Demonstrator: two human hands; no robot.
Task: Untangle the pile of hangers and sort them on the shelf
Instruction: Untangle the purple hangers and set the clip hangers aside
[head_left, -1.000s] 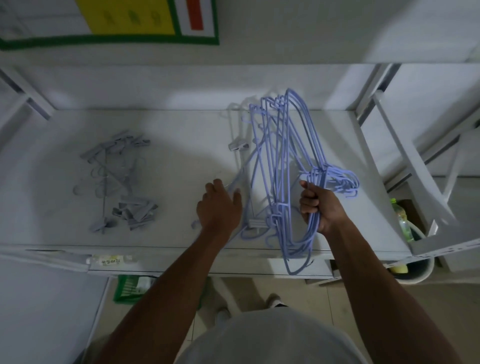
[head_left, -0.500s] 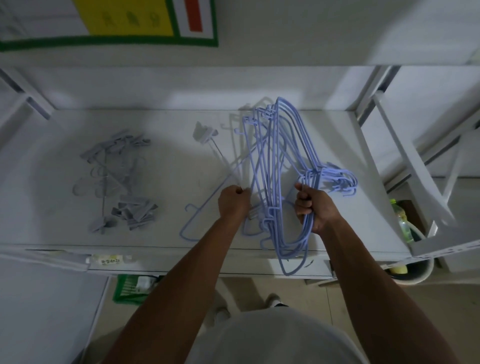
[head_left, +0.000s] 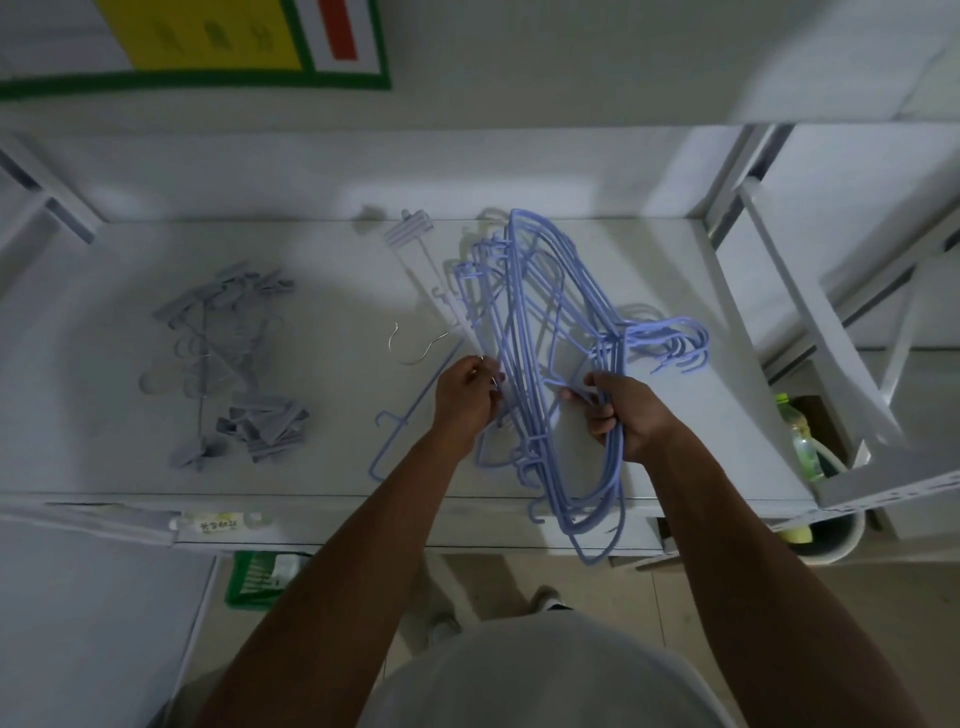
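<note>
- shelf (head_left: 322, 483): white, holds everything; work surface for sorting.
- blue hanger bundle (head_left: 545, 338): right part of shelf, overhanging its front edge, stood up so single hangers can be pulled free.
- grey clip hanger pile (head_left: 228, 364): left part of shelf, well apart from bundle; looks like the sorted group.
- right hand (head_left: 626, 415): fist closed round bundle near the hooks, steadying it.
- left hand (head_left: 467, 395): fingers pinched on one clip hanger (head_left: 415, 244) at bundle's left side, likely drawing it out.
</note>
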